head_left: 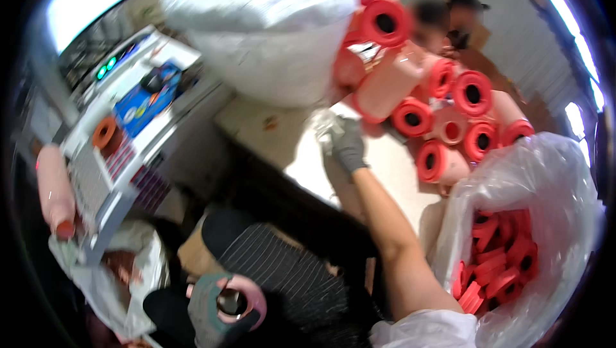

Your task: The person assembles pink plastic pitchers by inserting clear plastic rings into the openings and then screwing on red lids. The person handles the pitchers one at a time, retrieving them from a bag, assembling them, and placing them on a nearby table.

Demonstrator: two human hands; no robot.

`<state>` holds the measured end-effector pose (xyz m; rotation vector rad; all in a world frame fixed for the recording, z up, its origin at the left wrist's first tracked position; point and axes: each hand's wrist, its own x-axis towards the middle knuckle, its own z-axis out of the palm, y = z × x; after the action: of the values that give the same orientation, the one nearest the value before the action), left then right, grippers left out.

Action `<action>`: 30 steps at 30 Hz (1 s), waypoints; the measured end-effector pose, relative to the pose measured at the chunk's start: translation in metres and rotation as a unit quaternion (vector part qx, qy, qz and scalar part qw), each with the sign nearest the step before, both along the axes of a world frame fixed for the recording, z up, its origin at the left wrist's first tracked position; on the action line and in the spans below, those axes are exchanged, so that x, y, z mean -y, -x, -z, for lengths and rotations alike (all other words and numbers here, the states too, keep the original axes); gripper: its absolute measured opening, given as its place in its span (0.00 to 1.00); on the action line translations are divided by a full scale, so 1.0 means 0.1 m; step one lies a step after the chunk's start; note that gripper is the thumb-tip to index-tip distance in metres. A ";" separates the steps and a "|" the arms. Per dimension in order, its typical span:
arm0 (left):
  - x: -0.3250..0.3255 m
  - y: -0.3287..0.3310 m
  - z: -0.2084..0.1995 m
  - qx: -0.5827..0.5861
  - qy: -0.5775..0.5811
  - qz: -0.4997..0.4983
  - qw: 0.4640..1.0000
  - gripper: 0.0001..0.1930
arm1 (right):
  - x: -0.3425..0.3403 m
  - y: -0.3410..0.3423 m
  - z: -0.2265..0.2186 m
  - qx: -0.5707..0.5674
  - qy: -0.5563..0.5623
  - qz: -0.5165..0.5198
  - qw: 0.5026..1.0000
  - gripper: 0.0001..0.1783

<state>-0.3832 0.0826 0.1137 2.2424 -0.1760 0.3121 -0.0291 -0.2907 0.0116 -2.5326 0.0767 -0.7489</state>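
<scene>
Two hands: left hand curled round a hollow pink spool over our lap; right hand at crumpled film, grip unclear to us
Film step: likely gathering; next needs a firm pinch
Tabletop: room leftward, front edge under our forearm, stacked flanged spools crowding right

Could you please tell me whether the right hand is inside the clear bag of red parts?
No, the right hand is over the pale tabletop, apart from the clear bag holding the red parts.
</scene>
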 end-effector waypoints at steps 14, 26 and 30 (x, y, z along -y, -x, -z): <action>-0.10 -0.08 -0.06 0.040 -0.108 -0.113 0.987 0.52 | -1.35 1.33 -1.26 -0.289 -0.222 -0.398 0.842 0.24; -0.25 0.07 -0.30 0.110 -0.130 -0.022 0.985 0.17 | -2.31 2.32 -0.92 0.108 -0.043 -0.689 0.716 0.21; -0.30 0.05 -0.34 0.096 -0.149 0.002 0.984 0.16 | -2.21 2.42 -0.99 -0.111 0.054 -0.708 0.695 0.22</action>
<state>-0.3881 0.1127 0.1474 2.5045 -0.3508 0.5302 -0.2712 -0.0697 0.1108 -1.8711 -1.6502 0.2274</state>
